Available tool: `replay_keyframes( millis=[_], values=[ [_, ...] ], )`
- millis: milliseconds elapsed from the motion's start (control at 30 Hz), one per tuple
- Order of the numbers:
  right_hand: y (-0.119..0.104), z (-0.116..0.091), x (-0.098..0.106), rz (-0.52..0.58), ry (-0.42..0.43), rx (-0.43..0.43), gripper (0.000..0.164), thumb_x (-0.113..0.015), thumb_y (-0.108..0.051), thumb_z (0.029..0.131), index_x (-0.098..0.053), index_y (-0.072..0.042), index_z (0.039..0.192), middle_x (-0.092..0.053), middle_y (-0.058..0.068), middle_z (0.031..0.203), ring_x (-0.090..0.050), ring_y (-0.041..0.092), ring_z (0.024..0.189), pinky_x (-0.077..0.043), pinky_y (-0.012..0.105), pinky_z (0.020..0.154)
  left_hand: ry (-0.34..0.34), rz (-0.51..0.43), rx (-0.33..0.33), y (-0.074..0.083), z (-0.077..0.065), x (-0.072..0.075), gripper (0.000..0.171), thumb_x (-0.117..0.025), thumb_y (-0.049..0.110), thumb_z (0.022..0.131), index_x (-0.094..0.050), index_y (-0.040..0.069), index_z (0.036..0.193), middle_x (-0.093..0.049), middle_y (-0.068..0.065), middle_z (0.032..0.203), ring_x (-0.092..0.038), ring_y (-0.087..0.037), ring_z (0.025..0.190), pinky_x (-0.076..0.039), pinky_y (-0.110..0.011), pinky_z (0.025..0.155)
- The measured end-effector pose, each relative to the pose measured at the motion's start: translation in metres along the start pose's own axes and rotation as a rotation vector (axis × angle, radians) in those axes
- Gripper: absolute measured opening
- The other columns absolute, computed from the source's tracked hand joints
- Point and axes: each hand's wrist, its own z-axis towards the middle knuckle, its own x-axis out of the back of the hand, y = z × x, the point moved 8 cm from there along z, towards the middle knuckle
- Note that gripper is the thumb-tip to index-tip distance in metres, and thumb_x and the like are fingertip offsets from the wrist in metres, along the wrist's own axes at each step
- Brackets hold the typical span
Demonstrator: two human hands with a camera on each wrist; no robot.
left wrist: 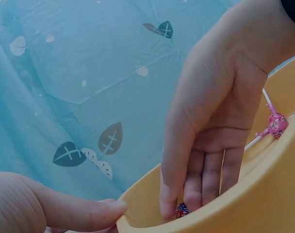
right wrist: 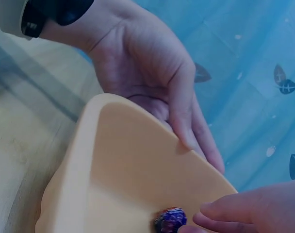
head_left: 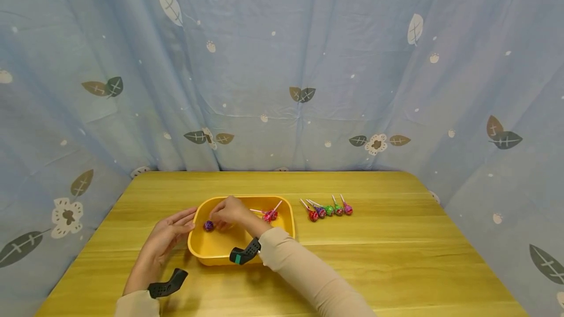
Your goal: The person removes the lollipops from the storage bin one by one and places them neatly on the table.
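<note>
My right hand (head_left: 229,212) reaches into a yellow plastic bin (head_left: 240,260), its fingers pinching a purple-wrapped lollipop (head_left: 209,226) near the left end. The right wrist view shows that lollipop's round head (right wrist: 170,221) at the fingertips; its stick is hidden by the hand. At the bin's left side, my left hand (head_left: 165,234) touches the rim with its thumb, the fingers stretched out along the outside. Pink-wrapped lollipops (head_left: 270,215) with white sticks lie in the right part of the bin, one of them also visible in the left wrist view (left wrist: 277,125).
Right of the bin, several lollipops (head_left: 328,210) in red, purple, green and pink wrappers lie in a row on the wooden table (head_left: 396,258). A blue patterned curtain (head_left: 273,62) hangs behind and beside the table.
</note>
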Motion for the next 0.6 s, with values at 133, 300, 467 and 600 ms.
replay_keyframes(
  millis=[133,300,467,600],
  values=[
    [-0.0001,-0.0013,-0.0032,-0.025,-0.030,0.014,0.008,-0.073,-0.010,0.086,-0.077,-0.003,0.086,-0.069,0.012,0.067,-0.069,0.025,0.064,-0.059,0.033,0.059,-0.014,0.001,-0.007,-0.0001,0.0007,-0.0010,0.059,-0.055,0.004,0.097,-0.028,-0.006,0.149,-0.030,-0.023,0.150,-0.057,-0.004,0.113,-0.046,-0.028,0.097],
    [0.0005,-0.0022,-0.0021,-0.129,-0.048,0.052,0.008,-0.075,-0.011,0.084,-0.076,-0.004,0.080,-0.067,0.009,0.064,-0.067,0.022,0.061,-0.057,0.029,0.055,-0.018,-0.010,-0.009,0.0004,0.0005,-0.0018,0.059,-0.056,0.003,0.097,-0.028,-0.006,0.149,-0.030,-0.023,0.150,-0.057,-0.003,0.111,-0.047,-0.027,0.095],
    [0.0041,-0.0014,-0.0023,-0.202,-0.060,0.049,0.012,-0.077,-0.015,0.082,-0.075,-0.008,0.073,-0.064,0.004,0.061,-0.063,0.017,0.056,-0.055,0.026,0.053,-0.011,-0.005,-0.009,0.0011,-0.0005,-0.0006,0.061,-0.057,0.004,0.096,-0.028,-0.006,0.149,-0.031,-0.023,0.149,-0.057,-0.003,0.111,-0.048,-0.026,0.094],
    [0.0048,-0.0007,-0.0025,-0.210,-0.049,0.041,0.010,-0.079,-0.015,0.080,-0.077,-0.010,0.072,-0.065,0.002,0.061,-0.061,0.015,0.055,-0.055,0.026,0.052,-0.010,-0.003,-0.009,0.0005,-0.0005,-0.0001,0.061,-0.057,0.005,0.096,-0.028,-0.005,0.149,-0.030,-0.022,0.150,-0.057,-0.002,0.111,-0.048,-0.025,0.094]
  ],
)
